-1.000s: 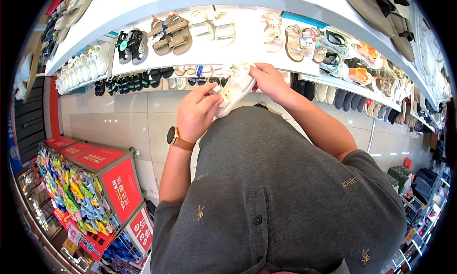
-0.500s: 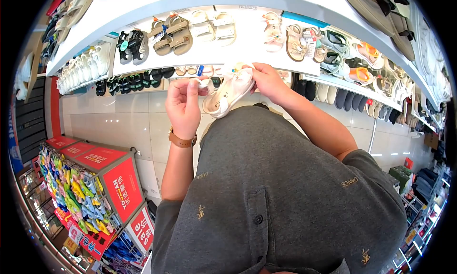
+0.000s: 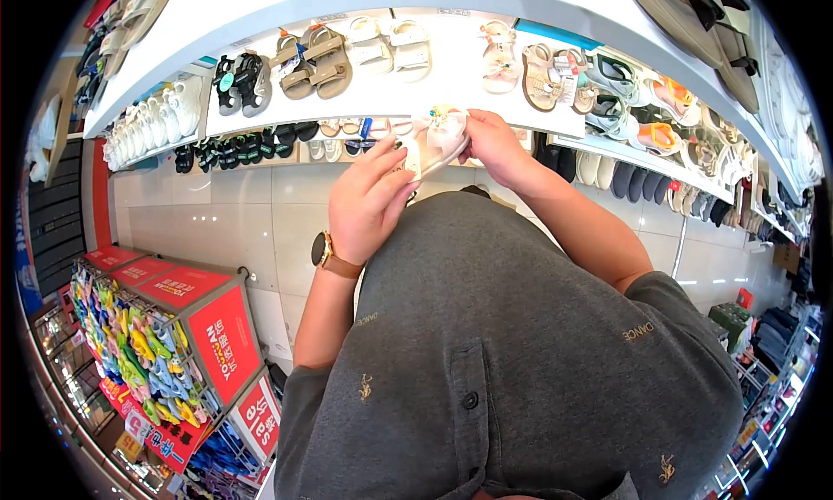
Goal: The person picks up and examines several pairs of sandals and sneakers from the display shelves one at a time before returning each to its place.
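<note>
A pale pink sandal [image 3: 441, 142] with a bow and a small coloured ornament is held out in front of my body, tilted. My right hand [image 3: 501, 151] grips it at the toe end, thumb on the upper and fingers underneath. At the heel end, my left hand [image 3: 371, 203] has its fingers and thumb around the sandal, covering most of the insole. A brown-strapped watch [image 3: 337, 257] is on my left wrist.
A white shelf [image 3: 455, 101] ahead carries several sandals, including a brown pair [image 3: 314, 64] and a pink pair [image 3: 500, 59]. More shoes line a lower shelf. At the left stands a rack with red signs [image 3: 227, 339] and colourful footwear [image 3: 143, 344].
My left hand has moved right and turned, going from the sandal's strap to around its heel end. The sandal has shifted slightly up and right, with my right hand still holding it.
</note>
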Demonstrator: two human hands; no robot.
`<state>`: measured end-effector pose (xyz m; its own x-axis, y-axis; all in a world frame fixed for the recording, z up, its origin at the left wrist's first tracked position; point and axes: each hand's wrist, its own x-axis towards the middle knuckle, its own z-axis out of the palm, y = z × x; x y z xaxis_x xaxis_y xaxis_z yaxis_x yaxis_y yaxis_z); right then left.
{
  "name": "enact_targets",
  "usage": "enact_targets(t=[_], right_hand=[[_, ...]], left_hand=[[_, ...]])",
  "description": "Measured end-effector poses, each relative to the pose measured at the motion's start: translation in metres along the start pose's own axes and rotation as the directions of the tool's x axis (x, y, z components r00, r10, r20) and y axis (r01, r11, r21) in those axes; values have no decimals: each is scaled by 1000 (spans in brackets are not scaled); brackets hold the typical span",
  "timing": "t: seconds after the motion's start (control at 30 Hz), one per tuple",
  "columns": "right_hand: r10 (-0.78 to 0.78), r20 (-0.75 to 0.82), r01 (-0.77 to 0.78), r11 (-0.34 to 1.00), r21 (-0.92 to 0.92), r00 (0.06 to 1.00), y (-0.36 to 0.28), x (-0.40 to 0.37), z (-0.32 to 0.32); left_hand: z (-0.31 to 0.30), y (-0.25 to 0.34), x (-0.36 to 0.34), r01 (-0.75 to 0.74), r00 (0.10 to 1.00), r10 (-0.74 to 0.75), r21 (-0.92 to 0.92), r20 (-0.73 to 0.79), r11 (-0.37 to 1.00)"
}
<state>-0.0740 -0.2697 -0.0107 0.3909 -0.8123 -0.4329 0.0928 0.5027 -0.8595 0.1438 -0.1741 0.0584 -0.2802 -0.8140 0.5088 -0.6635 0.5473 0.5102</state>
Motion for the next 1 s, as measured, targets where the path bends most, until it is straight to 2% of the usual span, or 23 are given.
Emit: enact_targets(t=[0.23, 0.53, 0.73, 0.83, 0.93, 1.0], right_hand=[[6, 8, -6, 999, 33, 1000, -1, -1, -1], [1, 13, -2, 999, 51, 1000, -6, -3, 0], [13, 40, -16, 997, 77, 999, -1, 0, 0], [30, 35, -33, 994, 99, 999, -2, -3, 2], [26, 52, -33, 990, 137, 998, 2, -1, -1], [26, 63, -36, 986, 162, 998, 3, -1, -3]], left_hand=[[-1, -2, -3, -32, 998, 27, 91, 54, 995], [-3, -2, -7, -3, 1000, 0, 142, 21, 990], [5, -3, -12, 232, 970, -224, 89, -92, 969], [5, -7, -16, 240, 967, -233, 56, -101, 969], [9, -11, -20, 262, 932, -254, -5, -257, 965], [15, -21, -32, 412, 873, -452, -218, -184, 885]])
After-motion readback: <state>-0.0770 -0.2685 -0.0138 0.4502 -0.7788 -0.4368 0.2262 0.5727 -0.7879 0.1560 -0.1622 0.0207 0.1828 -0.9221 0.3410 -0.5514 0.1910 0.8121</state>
